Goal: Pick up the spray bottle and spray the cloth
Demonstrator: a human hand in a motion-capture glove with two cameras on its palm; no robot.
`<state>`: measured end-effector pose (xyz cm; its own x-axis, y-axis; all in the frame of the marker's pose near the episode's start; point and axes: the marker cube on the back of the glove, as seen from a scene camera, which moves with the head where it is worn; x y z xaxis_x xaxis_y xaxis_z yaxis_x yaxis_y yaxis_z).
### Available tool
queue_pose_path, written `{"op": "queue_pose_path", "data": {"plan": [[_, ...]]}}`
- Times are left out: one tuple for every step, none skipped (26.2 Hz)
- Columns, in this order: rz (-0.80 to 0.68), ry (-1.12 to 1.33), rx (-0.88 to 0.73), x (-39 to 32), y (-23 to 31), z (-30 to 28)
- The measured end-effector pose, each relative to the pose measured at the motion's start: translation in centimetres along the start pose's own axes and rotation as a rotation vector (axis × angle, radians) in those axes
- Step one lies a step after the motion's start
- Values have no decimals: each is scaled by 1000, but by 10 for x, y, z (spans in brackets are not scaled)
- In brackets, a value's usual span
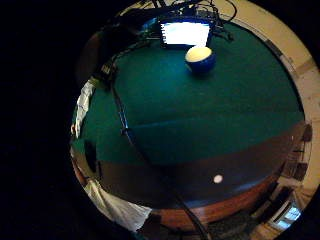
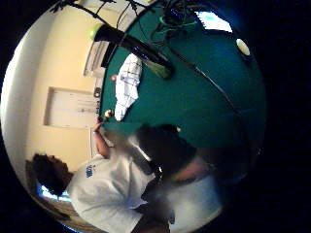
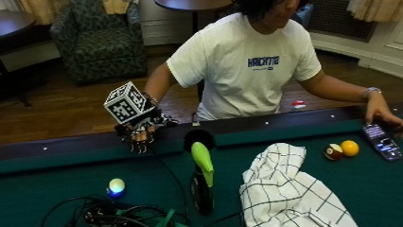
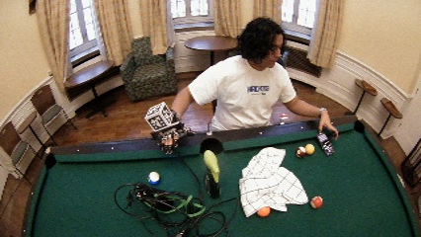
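Observation:
The spray bottle (image 3: 201, 182) stands upright on the green felt, a black body with a lime-green head (image 4: 211, 173). Just to its right lies the white cloth (image 3: 286, 189) with a black grid, crumpled in a heap (image 4: 268, 181). My gloved right hand (image 3: 140, 135) hangs over the table's near rail (image 4: 168, 136), to the left of the bottle and well apart from it. Its fingers point down, relaxed, and hold nothing. The thumb side palm view shows the bottle (image 2: 136, 48) lying across the picture with the cloth (image 2: 127, 85) beside it.
A blue-and-white ball (image 3: 116, 187) lies on the felt below my hand, next to a tangle of cables (image 4: 168, 207). A corner pocket (image 3: 199, 138) opens behind the bottle. The bare left hand (image 3: 378, 113) touches a phone (image 3: 382, 141); two balls (image 3: 341, 149) sit near it.

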<state>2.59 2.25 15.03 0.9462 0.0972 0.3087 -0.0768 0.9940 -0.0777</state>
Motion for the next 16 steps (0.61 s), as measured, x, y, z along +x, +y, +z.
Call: {"op": "queue_pose_path", "data": {"plan": [[-2, -18, 3, -1, -4, 2], [-4, -34, 5, -3, -8, 4], [-6, -48, 5, -5, -13, 7], [-9, -62, 5, -8, -18, 9], [-14, -77, 4, -10, -24, 11], [-18, -94, 4, -13, -29, 13], [-21, -111, 4, -15, -35, 15], [-24, -130, 4, -18, -40, 16], [-26, -148, 5, -20, -44, 17], [-28, -166, 7, -22, -49, 18], [-30, -184, 9, -24, -53, 19], [-33, -201, 10, -25, -57, 20], [-36, -218, 12, -27, -60, 21], [-40, -232, 13, -29, -64, 23], [-43, -245, 14, -30, -67, 25], [-46, -256, 14, -32, -69, 26]]}}
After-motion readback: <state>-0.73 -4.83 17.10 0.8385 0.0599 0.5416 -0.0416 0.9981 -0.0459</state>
